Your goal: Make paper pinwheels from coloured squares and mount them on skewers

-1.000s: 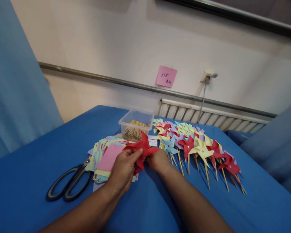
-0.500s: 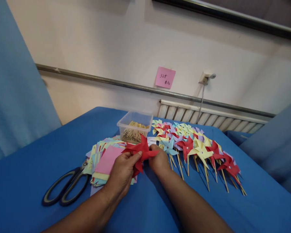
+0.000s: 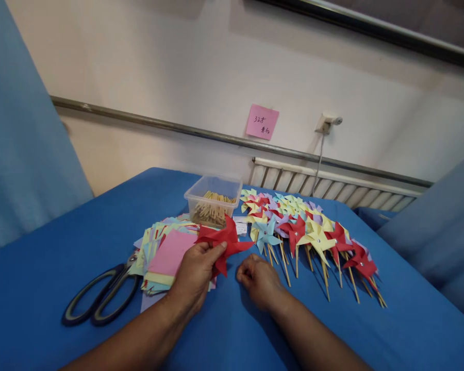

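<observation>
My left hand [image 3: 196, 270] pinches a red paper pinwheel [image 3: 232, 239] between thumb and fingers, over the right edge of a paper stack. No stick shows on this pinwheel. My right hand [image 3: 261, 281] is apart from it, low over the table, with its fingers curled in; whether they hold something small is hidden. Beneath and left of my left hand lies the pile of coloured paper squares, a pink sheet [image 3: 172, 252] on top. Right of my right hand, rows of finished pinwheels on sticks lie together, a yellow pinwheel [image 3: 319, 240] among the nearest.
Large dark-handled scissors [image 3: 100, 296] lie at the left, their blades under the paper. A clear plastic box [image 3: 191, 201] of thin wooden sticks stands behind the stack. Beside it is a small white box [image 3: 241, 226]. The blue-covered table [image 3: 112, 221] ends near a radiator [image 3: 336, 188].
My right hand has let go of the red pinwheel's right side and moved down towards me, fingers curling. My left hand still pinches the pinwheel in about the same place.
</observation>
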`<state>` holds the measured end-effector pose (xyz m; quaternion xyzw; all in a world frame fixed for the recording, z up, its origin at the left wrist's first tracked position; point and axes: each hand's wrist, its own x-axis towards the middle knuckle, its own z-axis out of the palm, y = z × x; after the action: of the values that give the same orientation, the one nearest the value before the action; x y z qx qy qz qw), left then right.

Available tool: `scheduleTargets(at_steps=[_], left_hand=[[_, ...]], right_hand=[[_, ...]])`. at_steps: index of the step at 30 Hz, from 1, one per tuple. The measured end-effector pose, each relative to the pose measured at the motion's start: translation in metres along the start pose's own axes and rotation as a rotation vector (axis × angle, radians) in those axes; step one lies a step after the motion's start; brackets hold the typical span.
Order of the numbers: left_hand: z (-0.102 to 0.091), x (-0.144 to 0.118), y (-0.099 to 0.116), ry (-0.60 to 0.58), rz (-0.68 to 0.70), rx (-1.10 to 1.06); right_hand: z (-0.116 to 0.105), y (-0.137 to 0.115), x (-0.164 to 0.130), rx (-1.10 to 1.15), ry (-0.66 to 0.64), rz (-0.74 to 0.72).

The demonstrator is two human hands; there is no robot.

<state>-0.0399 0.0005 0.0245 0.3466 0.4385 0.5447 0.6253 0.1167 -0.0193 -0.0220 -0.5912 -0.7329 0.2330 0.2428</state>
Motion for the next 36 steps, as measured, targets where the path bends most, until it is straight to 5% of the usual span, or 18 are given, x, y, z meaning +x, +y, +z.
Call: scheduleTargets(at_steps=[36], left_hand=[[0.001, 0.000, -0.001, -0.004, -0.008, 0.140]], right_hand=[[-0.016, -0.006, 0.004, -0.241, -0.011, -0.012]])
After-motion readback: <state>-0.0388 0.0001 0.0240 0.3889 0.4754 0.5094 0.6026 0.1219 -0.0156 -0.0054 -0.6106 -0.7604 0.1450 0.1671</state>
